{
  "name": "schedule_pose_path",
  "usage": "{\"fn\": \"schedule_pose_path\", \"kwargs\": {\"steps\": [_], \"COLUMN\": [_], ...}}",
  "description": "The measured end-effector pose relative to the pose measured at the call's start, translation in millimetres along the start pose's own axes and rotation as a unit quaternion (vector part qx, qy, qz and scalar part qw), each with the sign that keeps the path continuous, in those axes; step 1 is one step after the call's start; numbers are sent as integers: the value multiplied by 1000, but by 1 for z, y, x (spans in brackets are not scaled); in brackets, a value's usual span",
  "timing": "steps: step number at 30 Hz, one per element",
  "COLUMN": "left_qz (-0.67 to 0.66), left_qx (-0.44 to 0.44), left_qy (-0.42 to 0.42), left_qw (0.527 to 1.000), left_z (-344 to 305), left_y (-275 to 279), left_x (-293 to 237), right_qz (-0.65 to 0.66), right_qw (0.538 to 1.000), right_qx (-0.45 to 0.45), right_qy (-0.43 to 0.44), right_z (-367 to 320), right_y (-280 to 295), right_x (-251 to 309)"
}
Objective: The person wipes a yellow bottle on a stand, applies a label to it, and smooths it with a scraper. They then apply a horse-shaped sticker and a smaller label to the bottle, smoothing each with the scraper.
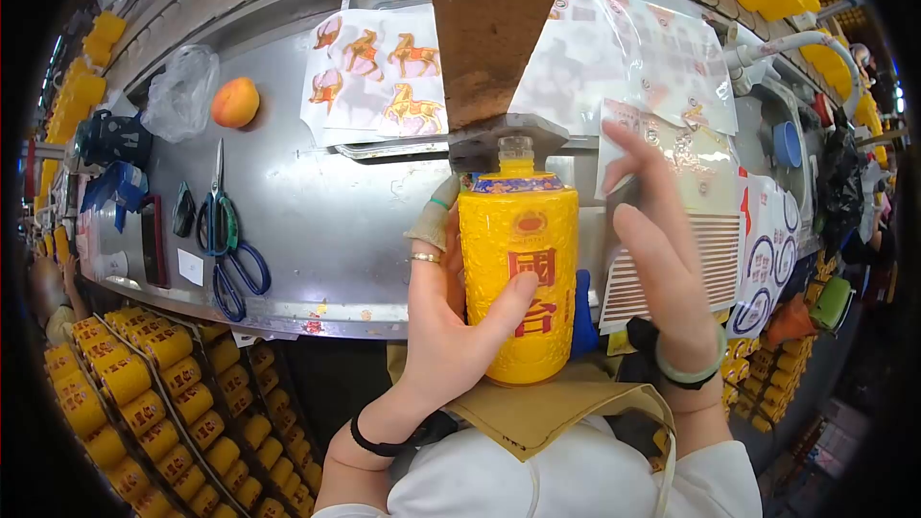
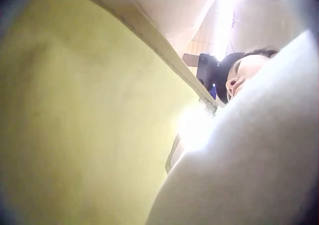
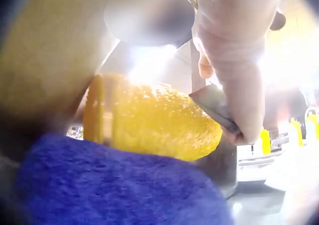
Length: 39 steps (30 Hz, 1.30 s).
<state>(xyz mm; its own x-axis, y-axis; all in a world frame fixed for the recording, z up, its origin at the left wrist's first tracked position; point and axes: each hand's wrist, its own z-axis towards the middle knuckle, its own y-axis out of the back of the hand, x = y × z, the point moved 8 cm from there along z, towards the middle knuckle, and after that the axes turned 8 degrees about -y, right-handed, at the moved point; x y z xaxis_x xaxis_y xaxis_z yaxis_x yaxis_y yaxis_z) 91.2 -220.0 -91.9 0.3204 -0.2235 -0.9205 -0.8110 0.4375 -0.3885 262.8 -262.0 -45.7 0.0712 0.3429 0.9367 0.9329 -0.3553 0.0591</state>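
My left hand (image 1: 451, 326) grips a yellow embossed bottle (image 1: 523, 230) from its left side, the thumb lying across the large red characters on its front. A beige finger cot with a green band covers one of its fingers. The bottle's bare glass neck (image 1: 515, 152) points away from me, and a blue patterned band circles its shoulder. To the right of the bottle, my right hand (image 1: 672, 278) is raised and slightly blurred, with fingers spread and nothing between them. The bottle (image 3: 154, 120) fills the middle of the right wrist view, above a blue cloth (image 3: 124, 185).
A brown post (image 1: 494, 29) stands just beyond the bottle neck. Horse sticker sheets (image 1: 379, 77) lie behind it, and a strip sheet (image 1: 672, 259) lies at the right. Blue-handled scissors (image 1: 221, 230) and a peach (image 1: 235, 102) sit on the left. Rows of yellow bottles (image 1: 144, 412) stand lower left.
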Motion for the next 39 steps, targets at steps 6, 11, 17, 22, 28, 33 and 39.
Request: {"fn": "schedule_pose_path", "kwargs": {"steps": [6, 11, 17, 22, 28, 33, 39], "left_qz": [3, 13, 15, 2, 10, 23, 31], "left_qx": [-13, -11, -11, -9, -16, -15, -15], "left_qy": [-6, 1, -5, -16, -6, -18, -20], "left_qw": [1000, 1000, 1000, 1000, 1000, 999, 999], "left_z": [0, 0, 0, 0, -1, 0, 0], "left_y": [-2, -1, -2, -3, -3, -2, -2], "left_x": [-1, -2, -1, -2, -1, 0, -2], "right_qz": [-164, -210, -220, -106, -199, -353, -381], "right_qw": [983, 972, 970, 988, 940, 857, 835], "right_qx": [-4, 41, 32, -4, -12, 88, 22], "right_qy": [81, 97, 97, 110, 277, 365, 396], "right_z": [11, 25, 25, 24, 16, 3, 6], "right_y": [-6, -25, -22, -6, -1, -45, -41], "right_x": [30, 17, 20, 39, 80, 83, 94]}}
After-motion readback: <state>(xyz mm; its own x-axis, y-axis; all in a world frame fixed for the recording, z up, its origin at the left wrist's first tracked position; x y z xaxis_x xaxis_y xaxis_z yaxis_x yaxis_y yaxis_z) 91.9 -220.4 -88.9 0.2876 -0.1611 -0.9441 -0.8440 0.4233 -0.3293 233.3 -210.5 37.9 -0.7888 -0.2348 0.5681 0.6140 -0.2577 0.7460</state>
